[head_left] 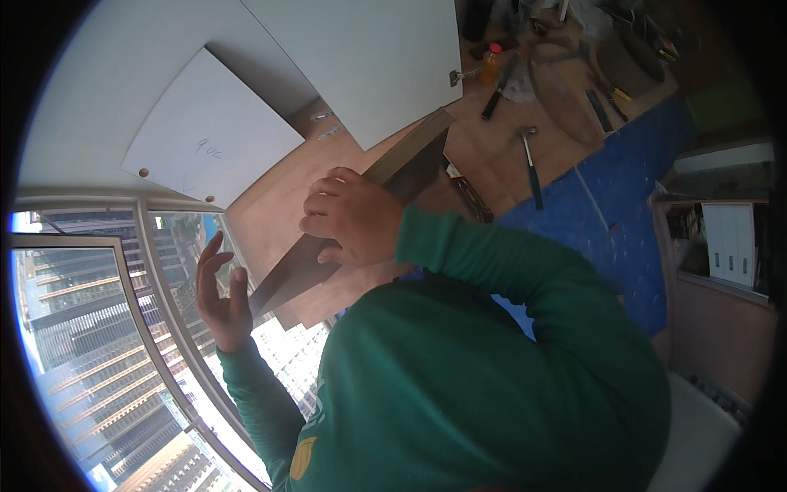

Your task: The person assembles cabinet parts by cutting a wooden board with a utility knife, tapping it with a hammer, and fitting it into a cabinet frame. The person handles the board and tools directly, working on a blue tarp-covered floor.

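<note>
A long dark brown wooden board stands on its edge, slanting from lower left to upper right in front of me. My right hand is closed over its middle, fingers across the upper edge and thumb on the near face. My left hand is raised near the board's left end, apart from it. Its fingers are bent and spread, and nothing shows in them. A tool with a dark and orange handle lies just right of the board, partly hidden behind it.
A hammer lies on the brown work surface, with a red-capped bottle beyond. Blue sheeting covers the right side. A white panel with a hinge and another marked white panel stand at the back. Windows border the left.
</note>
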The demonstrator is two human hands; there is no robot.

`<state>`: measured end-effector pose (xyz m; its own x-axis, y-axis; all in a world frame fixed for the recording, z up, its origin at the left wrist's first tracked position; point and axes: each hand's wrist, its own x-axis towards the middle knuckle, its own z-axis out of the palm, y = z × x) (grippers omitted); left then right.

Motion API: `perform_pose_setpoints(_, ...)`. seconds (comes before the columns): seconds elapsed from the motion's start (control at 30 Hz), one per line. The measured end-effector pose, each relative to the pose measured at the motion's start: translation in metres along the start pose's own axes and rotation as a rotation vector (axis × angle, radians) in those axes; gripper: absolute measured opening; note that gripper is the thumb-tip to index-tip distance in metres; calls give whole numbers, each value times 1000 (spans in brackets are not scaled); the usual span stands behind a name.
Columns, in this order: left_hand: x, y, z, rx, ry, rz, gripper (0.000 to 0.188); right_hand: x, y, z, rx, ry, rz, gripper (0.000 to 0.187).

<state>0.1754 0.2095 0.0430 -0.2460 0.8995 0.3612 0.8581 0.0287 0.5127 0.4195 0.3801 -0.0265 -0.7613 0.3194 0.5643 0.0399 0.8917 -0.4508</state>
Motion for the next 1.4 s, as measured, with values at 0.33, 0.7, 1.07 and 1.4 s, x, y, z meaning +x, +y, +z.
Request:
perform_pose_setpoints(0.33,11,40,66,160,-455,57,51,-234,201,-71,-124,698,1171,46)
perform_pose_setpoints(0.7,8,43,68,182,-477,-22,40,-437,273,6,-432,114,1889,64)
perform_pose_setpoints(1.07,11,40,63,97,-473,-22,44,-367,255,-40,546,691,1871,44)
perform_pose_setpoints(1.4,3,-5,11,55,-604,106,52,-122,-5,-60,533,843,1091,40)
